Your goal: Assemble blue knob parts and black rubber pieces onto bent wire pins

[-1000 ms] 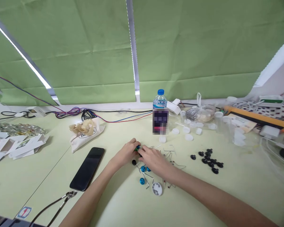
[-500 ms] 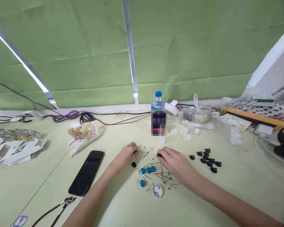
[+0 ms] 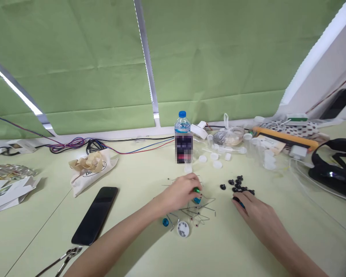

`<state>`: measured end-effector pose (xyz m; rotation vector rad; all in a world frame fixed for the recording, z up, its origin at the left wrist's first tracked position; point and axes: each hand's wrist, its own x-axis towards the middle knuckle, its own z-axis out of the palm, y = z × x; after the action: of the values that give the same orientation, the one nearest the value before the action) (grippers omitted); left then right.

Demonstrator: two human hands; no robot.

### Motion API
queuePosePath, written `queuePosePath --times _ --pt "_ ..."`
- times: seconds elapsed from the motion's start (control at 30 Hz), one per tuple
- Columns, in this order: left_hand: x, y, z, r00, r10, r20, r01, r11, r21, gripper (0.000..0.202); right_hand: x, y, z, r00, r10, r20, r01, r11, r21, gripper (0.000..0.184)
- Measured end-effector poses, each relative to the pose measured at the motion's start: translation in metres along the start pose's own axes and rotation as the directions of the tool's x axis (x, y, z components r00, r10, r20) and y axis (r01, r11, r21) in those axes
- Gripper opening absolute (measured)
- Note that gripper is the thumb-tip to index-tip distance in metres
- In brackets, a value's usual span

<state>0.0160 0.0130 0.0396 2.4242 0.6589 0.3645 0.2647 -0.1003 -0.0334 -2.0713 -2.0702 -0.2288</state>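
Observation:
My left hand [image 3: 183, 191] reaches over the scattered thin bent metal rods [image 3: 200, 215], its fingers closed on a small shiny green bead [image 3: 196, 189]. Just under those fingertips lies a blue bead [image 3: 197, 200]. Another blue bead [image 3: 165, 222] rests on the table, left of a round white disc with grey spots [image 3: 183, 229]. My right hand [image 3: 256, 211] is at the near edge of a cluster of small black knob-like pieces [image 3: 238, 184]. Its fingers pinch a small black piece [image 3: 235, 199], and a bit of blue shows between them.
A water bottle [image 3: 182, 125] stands behind the rods, with white caps [image 3: 217, 164] and clear tubes nearby. On the left are a phone [image 3: 95, 215], a cloth pouch [image 3: 93, 175] and a strap with metal clips [image 3: 72, 252]. A black headset-like device [image 3: 331, 173] lies at right.
My left hand has moved right, across the rods, with the green bead. My right hand has left the rods and moved right to the black pieces. The view has turned slightly right.

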Motion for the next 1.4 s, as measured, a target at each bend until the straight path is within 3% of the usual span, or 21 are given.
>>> queuePosePath --times 0.1,0.2,0.37,0.47,0.6,0.77,0.87,1.03,1.13,1.27,1.4 --pt "0.041 0.012 0.031 0.986 0.123 0.113 -0.124 0.992 0.001 0.014 -0.003 -0.001 0.003 1.000 -0.005 -0.030 0.004 1.000 -0.018 0.035" --pt "0.073 0.015 0.060 0.967 0.173 0.185 -0.178 0.984 0.010 0.013 -0.007 -0.003 0.003 0.999 -0.013 -0.047 0.012 1.000 -0.008 0.036" --pt "0.092 0.013 0.089 0.956 0.205 0.211 -0.215 0.976 0.026 0.017 -0.015 -0.006 -0.012 0.999 0.043 -0.011 -0.041 0.993 0.112 0.034" --pt "0.089 0.016 0.088 0.957 0.220 0.189 -0.229 0.973 0.028 0.026 -0.014 0.003 -0.026 0.995 0.103 -0.006 -0.100 0.979 0.177 0.032" --pt "0.081 0.021 0.069 0.963 0.223 0.148 -0.231 0.972 0.035 0.033 -0.001 0.031 -0.035 0.976 0.198 -0.093 -0.183 0.971 0.153 0.037" --pt "0.085 0.004 0.055 0.987 0.137 0.085 -0.144 0.986 0.088 0.044 0.010 0.050 -0.025 0.963 0.246 0.111 -0.263 0.946 0.188 0.057" --pt "0.098 -0.009 0.063 0.990 0.106 0.093 -0.117 0.986 0.121 0.033 0.012 0.046 -0.016 0.965 0.221 0.139 -0.241 0.959 0.150 0.063" --pt "0.120 -0.007 0.080 0.988 0.102 0.116 -0.117 0.984 0.137 0.025 0.021 0.040 -0.002 0.997 0.082 -0.009 -0.082 0.996 -0.036 0.065" --pt "0.132 -0.002 0.088 0.989 0.084 0.122 -0.101 0.986 0.135 0.020 0.030 0.039 0.007 1.000 0.019 -0.008 -0.019 1.000 0.022 0.060" --pt "0.150 -0.003 0.097 0.985 0.055 0.166 -0.072 0.993 0.098 0.026 0.035 0.037 0.015 0.999 0.030 0.019 -0.032 0.996 0.087 0.046" --pt "0.165 -0.005 0.106 0.979 0.022 0.203 -0.028 0.999 0.028 0.031 0.029 0.040 0.016 0.996 0.084 0.022 -0.086 0.990 0.108 0.044"
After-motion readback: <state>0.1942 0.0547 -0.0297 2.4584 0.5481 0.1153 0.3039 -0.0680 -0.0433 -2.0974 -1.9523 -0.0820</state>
